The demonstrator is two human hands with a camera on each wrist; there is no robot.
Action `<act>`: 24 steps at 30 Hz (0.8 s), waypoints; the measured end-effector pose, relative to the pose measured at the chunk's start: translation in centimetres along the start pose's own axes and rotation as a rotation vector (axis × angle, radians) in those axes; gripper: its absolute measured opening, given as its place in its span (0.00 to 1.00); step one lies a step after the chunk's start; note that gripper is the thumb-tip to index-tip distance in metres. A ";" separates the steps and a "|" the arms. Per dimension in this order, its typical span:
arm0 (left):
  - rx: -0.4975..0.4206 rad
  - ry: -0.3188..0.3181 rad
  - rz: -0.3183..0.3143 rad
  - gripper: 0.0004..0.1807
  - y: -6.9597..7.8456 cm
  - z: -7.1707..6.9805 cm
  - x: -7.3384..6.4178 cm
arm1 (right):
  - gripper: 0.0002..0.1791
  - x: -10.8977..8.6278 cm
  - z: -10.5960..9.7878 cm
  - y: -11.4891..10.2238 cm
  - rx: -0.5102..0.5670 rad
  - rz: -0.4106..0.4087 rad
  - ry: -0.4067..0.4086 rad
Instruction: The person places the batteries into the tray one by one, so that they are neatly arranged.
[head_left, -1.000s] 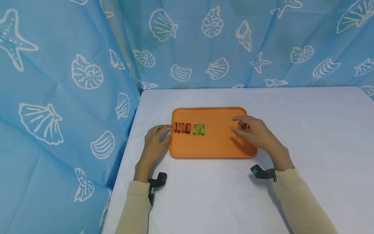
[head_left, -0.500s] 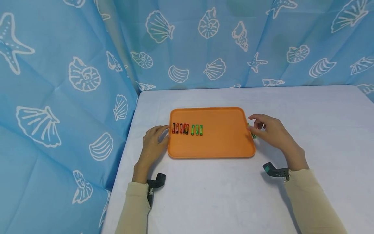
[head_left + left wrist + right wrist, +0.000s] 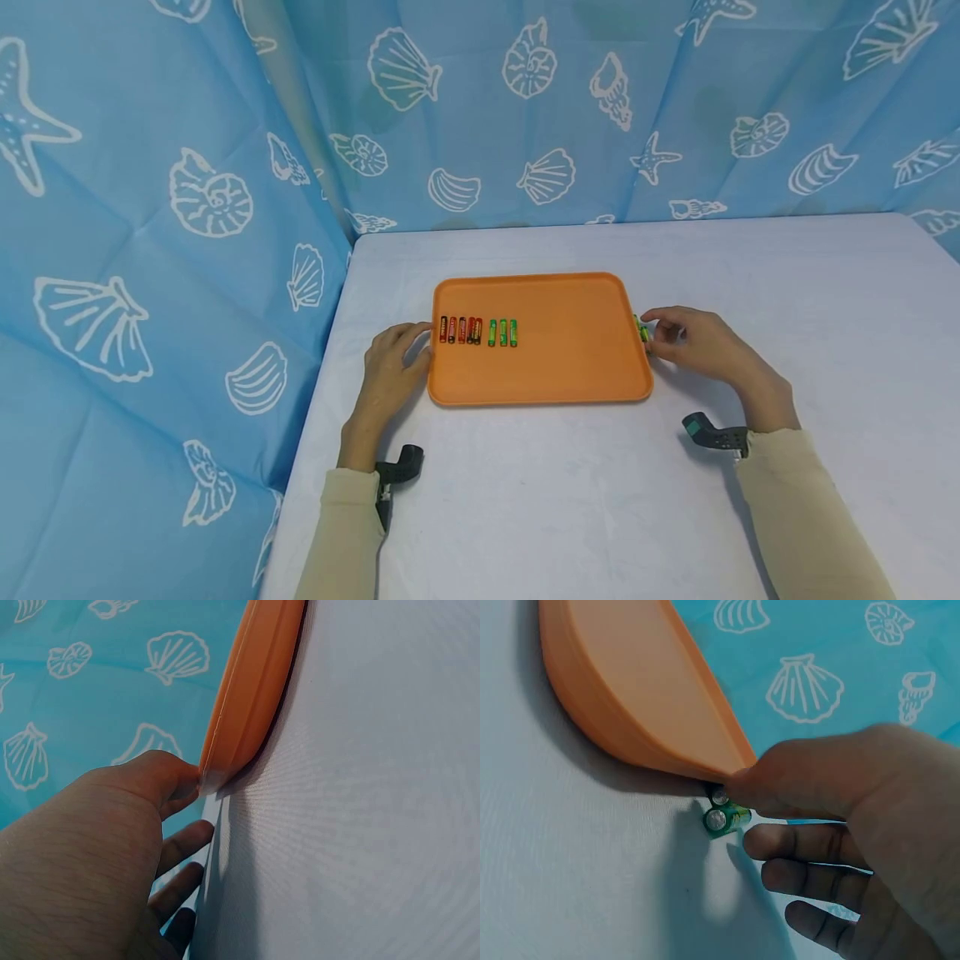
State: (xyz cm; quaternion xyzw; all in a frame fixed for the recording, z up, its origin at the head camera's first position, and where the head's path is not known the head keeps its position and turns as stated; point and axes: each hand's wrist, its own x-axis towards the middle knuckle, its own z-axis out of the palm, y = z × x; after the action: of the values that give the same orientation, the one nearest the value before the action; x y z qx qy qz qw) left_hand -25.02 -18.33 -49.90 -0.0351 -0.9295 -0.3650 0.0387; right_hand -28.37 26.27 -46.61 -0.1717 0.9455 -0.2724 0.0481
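Note:
Several red-and-black batteries (image 3: 461, 330) lie side by side at the left of an orange tray (image 3: 570, 350). Beside them, with a small gap, is a row of three green batteries (image 3: 503, 332). My left hand (image 3: 392, 367) touches the tray's left rim with thumb and finger, its other fingers loosely bent below. Just outside the tray's right edge are green batteries (image 3: 718, 819) on the table, two ends showing in the right wrist view. My right hand (image 3: 697, 342) has thumb and index finger at them; the index fingertip is hidden there, so whether they pinch one is unclear.
A white cloth (image 3: 540, 483) covers the table under the tray. Blue curtains (image 3: 480, 108) with white shell prints hang behind the table and along its left side. Each wrist wears a black camera mount, such as the right one (image 3: 716, 433).
My right hand has moved right, from above the tray to the green batteries beyond its right edge, and lowered its fingers there. The left hand stays at the left rim. The head view shifts slightly.

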 end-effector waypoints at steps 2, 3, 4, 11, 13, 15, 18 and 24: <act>0.002 0.002 -0.002 0.23 0.0 0.0 0.0 | 0.21 0.0 0.1 0.1 0.003 0.005 -0.013; 0.002 0.003 -0.004 0.23 0.0 0.0 0.0 | 0.22 0.0 0.1 0.1 0.009 0.008 -0.021; 0.001 0.001 -0.006 0.23 0.0 0.0 0.0 | 0.23 -0.1 0.1 0.1 0.011 0.010 -0.026; -0.002 -0.004 -0.013 0.23 0.1 0.0 0.0 | 0.25 0.0 0.3 0.4 -0.004 -0.011 -0.044; -0.001 -0.003 -0.012 0.23 0.1 -0.1 0.0 | 0.25 0.0 0.4 0.5 -0.013 -0.025 -0.041; 0.000 -0.003 -0.011 0.23 0.1 -0.1 0.0 | 0.24 0.0 0.4 0.5 -0.012 -0.027 -0.040; 0.004 -0.005 -0.011 0.23 0.1 -0.1 0.0 | 0.24 0.1 0.5 0.5 0.000 0.002 -0.042; 0.007 -0.009 -0.012 0.23 0.2 -0.1 0.0 | 0.23 0.1 0.2 0.4 0.008 0.074 -0.045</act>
State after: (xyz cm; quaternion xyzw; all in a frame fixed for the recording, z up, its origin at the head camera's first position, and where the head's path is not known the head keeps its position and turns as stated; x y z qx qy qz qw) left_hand -25.00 -18.25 -49.69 -0.0311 -0.9312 -0.3617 0.0325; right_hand -28.59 26.45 -47.02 -0.1423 0.9489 -0.2701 0.0802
